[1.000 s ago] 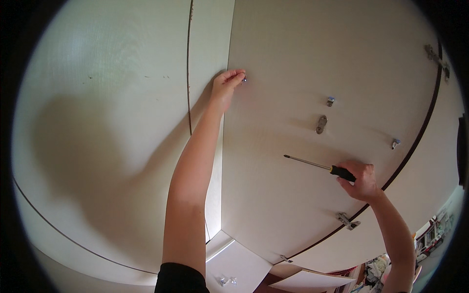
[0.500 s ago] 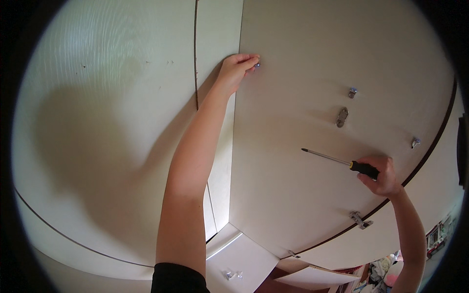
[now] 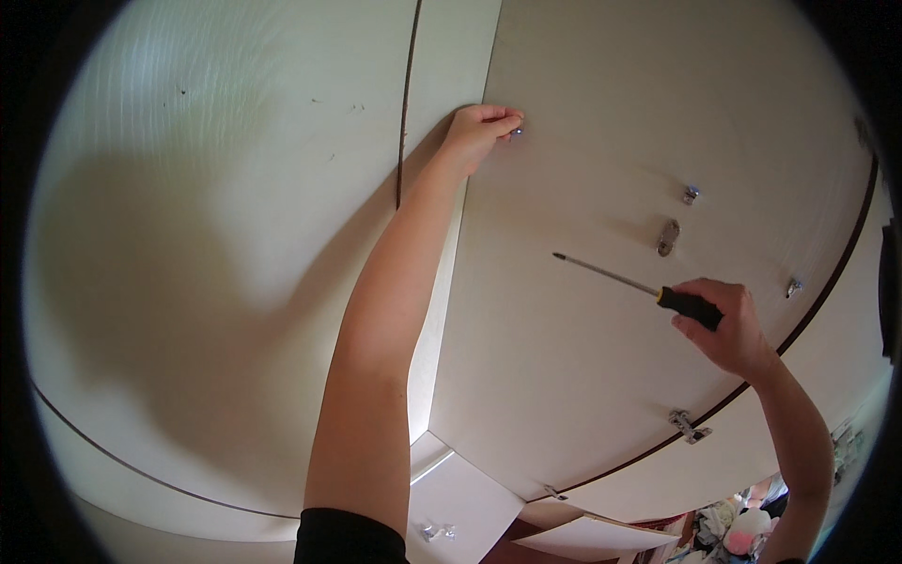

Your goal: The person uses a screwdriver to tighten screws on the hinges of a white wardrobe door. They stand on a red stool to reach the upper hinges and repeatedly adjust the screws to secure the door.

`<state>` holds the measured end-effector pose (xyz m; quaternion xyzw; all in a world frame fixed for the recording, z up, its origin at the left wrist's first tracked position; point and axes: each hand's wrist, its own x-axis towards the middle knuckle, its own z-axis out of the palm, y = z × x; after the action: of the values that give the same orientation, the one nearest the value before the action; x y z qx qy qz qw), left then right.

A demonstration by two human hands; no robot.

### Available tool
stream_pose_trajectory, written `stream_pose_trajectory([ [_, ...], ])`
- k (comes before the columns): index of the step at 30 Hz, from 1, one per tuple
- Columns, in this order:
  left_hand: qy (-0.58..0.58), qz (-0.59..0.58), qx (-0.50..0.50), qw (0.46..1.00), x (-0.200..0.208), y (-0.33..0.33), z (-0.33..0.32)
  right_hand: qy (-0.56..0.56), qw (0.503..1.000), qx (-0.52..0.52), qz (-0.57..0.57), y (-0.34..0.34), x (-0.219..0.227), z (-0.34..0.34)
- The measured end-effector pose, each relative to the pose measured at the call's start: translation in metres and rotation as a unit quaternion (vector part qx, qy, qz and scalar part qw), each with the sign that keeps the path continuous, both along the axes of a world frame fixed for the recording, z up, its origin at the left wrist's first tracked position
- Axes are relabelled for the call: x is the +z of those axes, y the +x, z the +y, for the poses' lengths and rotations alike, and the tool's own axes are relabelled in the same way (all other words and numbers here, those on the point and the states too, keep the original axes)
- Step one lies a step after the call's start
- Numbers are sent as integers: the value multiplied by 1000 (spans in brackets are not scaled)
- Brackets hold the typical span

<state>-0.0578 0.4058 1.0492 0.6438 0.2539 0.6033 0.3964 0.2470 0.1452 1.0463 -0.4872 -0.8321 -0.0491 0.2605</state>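
Observation:
High up near the inner corner, my left hand (image 3: 482, 133) pinches a small shiny metal fitting (image 3: 517, 133) against the white side panel (image 3: 564, 357). Its fingers cover most of that piece. On the right, my right hand (image 3: 728, 324) grips a screwdriver (image 3: 691, 305) by its black handle with a yellow collar. The shaft points up and left, with the tip apart from the panel. Above the screwdriver, an oval metal bracket (image 3: 668, 238) is fixed to the panel, with a small metal fitting (image 3: 692, 195) above it and another fitting (image 3: 794, 288) near the panel's edge.
A metal hinge (image 3: 689, 427) sits on the panel's dark curved edge below my right hand, and a smaller hinge (image 3: 554, 492) lies lower left. The white back panel (image 3: 216, 282) fills the left. Piled belongings (image 3: 742, 531) show at bottom right beside a tilted white board (image 3: 601, 536).
The view has shifted slightly. My right hand has brought the screwdriver a little up and left along the panel. My left hand keeps its pinch at the same fitting.

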Motion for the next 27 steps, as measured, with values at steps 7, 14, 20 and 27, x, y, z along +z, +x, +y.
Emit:
stream_pose_trajectory([
  [7,19,-30,17,999,-5,7,6,146,989,-16,-31,-42,33,29],
  [14,83,-86,13,993,-12,10,-3,297,924,-51,-235,-83,73,39],
  [20,81,-54,37,995,-17,10,-10,358,888,-34,-288,-91,86,41],
  [27,99,-92,11,991,-22,13,-1,361,873,-54,-322,-107,89,44],
])
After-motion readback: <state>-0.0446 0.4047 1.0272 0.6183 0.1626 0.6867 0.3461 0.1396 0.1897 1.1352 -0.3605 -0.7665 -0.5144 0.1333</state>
